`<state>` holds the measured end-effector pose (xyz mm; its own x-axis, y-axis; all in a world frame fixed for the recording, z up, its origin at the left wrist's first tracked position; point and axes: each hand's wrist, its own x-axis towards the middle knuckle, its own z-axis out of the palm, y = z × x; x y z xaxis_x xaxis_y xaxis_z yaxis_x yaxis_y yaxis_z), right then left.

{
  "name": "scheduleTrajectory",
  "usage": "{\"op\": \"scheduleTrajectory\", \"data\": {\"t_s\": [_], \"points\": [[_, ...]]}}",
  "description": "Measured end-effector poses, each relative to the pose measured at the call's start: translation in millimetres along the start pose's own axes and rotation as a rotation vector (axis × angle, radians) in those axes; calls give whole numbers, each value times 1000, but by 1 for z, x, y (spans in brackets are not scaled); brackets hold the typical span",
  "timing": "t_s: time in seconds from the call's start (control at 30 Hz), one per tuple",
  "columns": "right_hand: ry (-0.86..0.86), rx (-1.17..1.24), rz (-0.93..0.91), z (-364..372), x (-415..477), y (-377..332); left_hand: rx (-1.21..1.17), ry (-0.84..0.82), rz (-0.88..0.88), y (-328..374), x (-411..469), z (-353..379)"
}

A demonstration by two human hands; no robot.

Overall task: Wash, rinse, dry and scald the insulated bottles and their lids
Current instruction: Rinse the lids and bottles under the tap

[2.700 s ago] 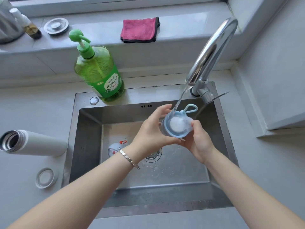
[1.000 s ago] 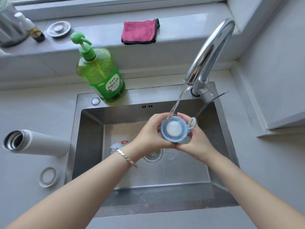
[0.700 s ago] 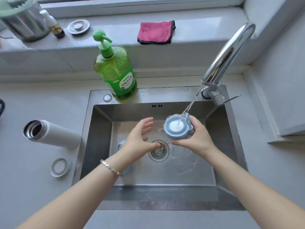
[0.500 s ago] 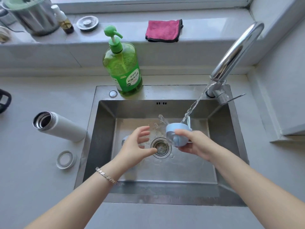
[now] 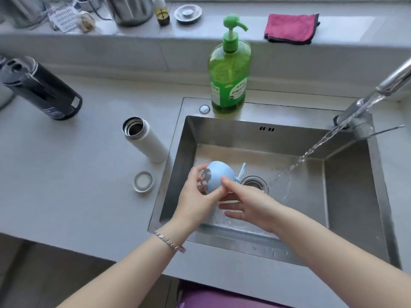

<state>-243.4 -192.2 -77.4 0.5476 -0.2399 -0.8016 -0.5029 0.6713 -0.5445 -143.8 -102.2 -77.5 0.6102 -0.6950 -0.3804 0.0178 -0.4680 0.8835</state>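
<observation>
A light-blue bottle lid with a loop strap is held low over the left part of the steel sink, away from the water stream. My left hand grips it from the left, fingers curled round its rim. My right hand pinches it from the right, thumb on top and fingers underneath. A white insulated bottle lies open-mouthed on the counter left of the sink, with a grey ring-shaped lid part in front of it. A black insulated bottle lies at the far left.
The faucet at the right runs water into the basin right of the drain. A green soap pump bottle stands at the sink's back rim. On the sill lie a pink cloth, a kettle, a small bottle and a metal strainer.
The lid has moved left and down out of the water stream. My left hand, which had let go, now grips it again. The view has swung left, showing the black bottle.
</observation>
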Motion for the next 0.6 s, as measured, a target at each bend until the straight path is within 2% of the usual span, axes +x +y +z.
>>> {"op": "scheduleTrajectory", "data": {"t_s": [0.07, 0.17, 0.3, 0.43, 0.6], "points": [[-16, -121, -6, 20, 8, 0, 53, 45, 61, -4, 0, -27], [28, -264, -7, 40, 19, 3, 294, 114, 107, -18, 9, -79], [172, -336, -92, 39, 32, 3, 563, 174, -29, -42, 29, -162], [323, -290, -124, 35, 43, 5, 780, 140, -74, -60, 51, -216], [349, -305, -102, 38, 52, 14, 853, -12, -97, -84, 78, -239]]}}
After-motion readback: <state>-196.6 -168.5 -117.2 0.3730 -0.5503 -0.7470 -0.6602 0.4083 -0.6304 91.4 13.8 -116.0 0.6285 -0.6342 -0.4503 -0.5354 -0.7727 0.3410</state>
